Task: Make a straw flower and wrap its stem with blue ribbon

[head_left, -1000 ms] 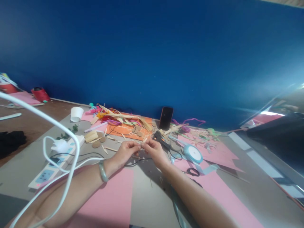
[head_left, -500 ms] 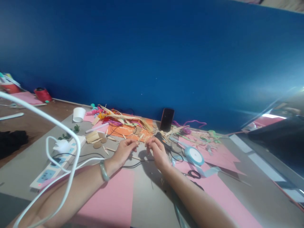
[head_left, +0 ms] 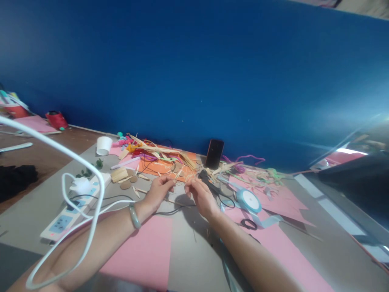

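Note:
My left hand (head_left: 159, 193) is pinched, thumb against index finger, above the middle of the table. A green bangle (head_left: 134, 215) circles that wrist. My right hand (head_left: 201, 196) hovers a short gap to the right, its fingertips also pressed together. Whatever either pinch holds is too small to make out. Thin pale wood slivers (head_left: 178, 174) lie just behind the fingertips, on and around an orange sheet (head_left: 152, 167). A black glue gun (head_left: 209, 181) rests close behind my right hand, partly covered by it.
A power strip (head_left: 62, 219) with a looping white cable (head_left: 99, 202) occupies the left. Behind stand a white cup (head_left: 103, 146) and a phone (head_left: 214, 154) against the blue wall. Ribbon spool (head_left: 249, 200), scissors (head_left: 249, 224) and pink paper (head_left: 141, 255) lie nearby.
Both hands stay almost in place, with the fingertips slightly shifted. The pale sliver seen near my left fingertips earlier now shows behind them. The whole view has shifted a little.

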`<state>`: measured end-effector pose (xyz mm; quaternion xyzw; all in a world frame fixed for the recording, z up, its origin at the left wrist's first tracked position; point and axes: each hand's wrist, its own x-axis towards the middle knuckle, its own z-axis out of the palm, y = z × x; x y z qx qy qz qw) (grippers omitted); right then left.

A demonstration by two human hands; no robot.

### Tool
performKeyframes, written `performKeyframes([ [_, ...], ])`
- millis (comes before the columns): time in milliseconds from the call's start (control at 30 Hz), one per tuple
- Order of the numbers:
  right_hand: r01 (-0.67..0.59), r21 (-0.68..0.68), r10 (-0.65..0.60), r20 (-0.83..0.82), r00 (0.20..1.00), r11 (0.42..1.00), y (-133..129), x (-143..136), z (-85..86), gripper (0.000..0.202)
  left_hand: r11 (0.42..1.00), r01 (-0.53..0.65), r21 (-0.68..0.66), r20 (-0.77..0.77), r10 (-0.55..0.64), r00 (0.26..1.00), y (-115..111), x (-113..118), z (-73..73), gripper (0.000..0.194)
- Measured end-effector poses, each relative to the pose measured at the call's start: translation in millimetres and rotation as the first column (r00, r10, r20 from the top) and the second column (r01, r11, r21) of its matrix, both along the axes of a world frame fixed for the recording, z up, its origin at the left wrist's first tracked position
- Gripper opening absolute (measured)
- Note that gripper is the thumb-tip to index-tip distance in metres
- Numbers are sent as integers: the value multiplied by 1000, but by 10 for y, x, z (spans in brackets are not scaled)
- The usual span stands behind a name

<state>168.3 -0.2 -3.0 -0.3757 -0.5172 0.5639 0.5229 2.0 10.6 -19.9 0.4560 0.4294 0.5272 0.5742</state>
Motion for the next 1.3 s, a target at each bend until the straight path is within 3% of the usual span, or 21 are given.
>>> performKeyframes([
  [200,20,67,-27,112,993,998,0,12,-2,21,1000,-14,-16,1,14,1000,17,-6,-35,20],
  [667,98,-74,-103,-60,993,992,85,22,-33,8,1000,-11,-28,-13,10,1000,3,9,-16,19],
  [800,108,-84,-114,-70,991,991,120,13,-63,14,1000,-8,-1,-42,8,999,-3,14,-8,18],
  [1033,127,-25,-124,81,989,992,78,7,-89,21,985,-2,173,-79,16,997,7,16,-72,19],
  [1300,113,145,-149,270,951,983,-5,-72,-161,25,975,-8,221,-127,37,991,-18,0,-49,21],
])
